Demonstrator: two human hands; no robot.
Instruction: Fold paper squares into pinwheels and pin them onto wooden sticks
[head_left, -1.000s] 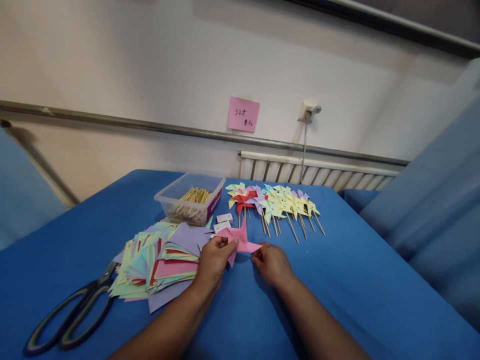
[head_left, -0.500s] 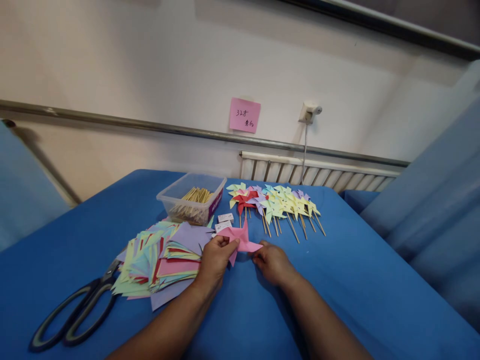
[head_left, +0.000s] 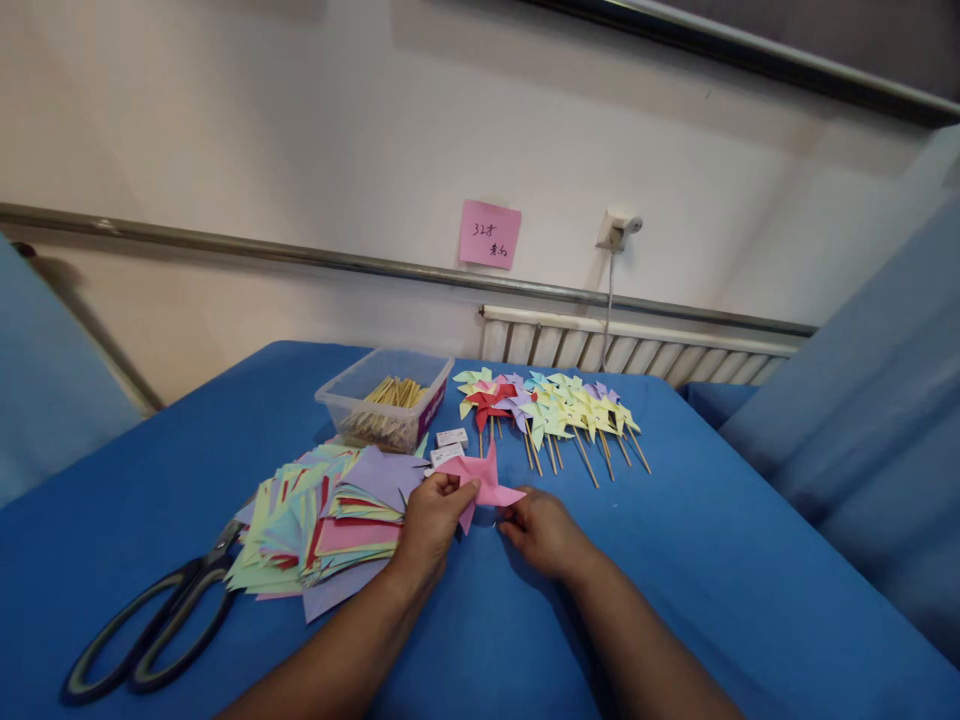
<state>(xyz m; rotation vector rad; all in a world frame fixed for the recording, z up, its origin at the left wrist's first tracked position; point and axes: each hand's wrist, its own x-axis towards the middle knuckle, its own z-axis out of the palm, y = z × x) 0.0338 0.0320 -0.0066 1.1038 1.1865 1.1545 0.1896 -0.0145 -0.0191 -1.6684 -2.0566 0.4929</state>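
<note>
A pink paper pinwheel (head_left: 487,485), its blades folded in, is pinched between the thumb and fingers of my left hand (head_left: 437,515). My right hand (head_left: 541,530) is closed just right of the pinwheel, below its right blade. At those fingertips a tiny thin glint shows, like a pin (head_left: 496,524), mostly hidden by the fingers. Two small white boxes (head_left: 450,438) lie just behind the pinwheel. Left of my left hand spreads a pile of coloured paper squares (head_left: 322,520).
Finished pinwheels on sticks (head_left: 555,405) lie at the back right of the blue-covered table (head_left: 697,540). A clear plastic box (head_left: 352,375) holds wooden sticks (head_left: 397,392). Large scissors (head_left: 180,610) rest at front left, blades under the paper. Behind stand a wall and radiator (head_left: 555,340).
My right fingers have shifted slightly left and down, and a small glint now shows at their tips. My left hand and the pink pinwheel have hardly moved.
</note>
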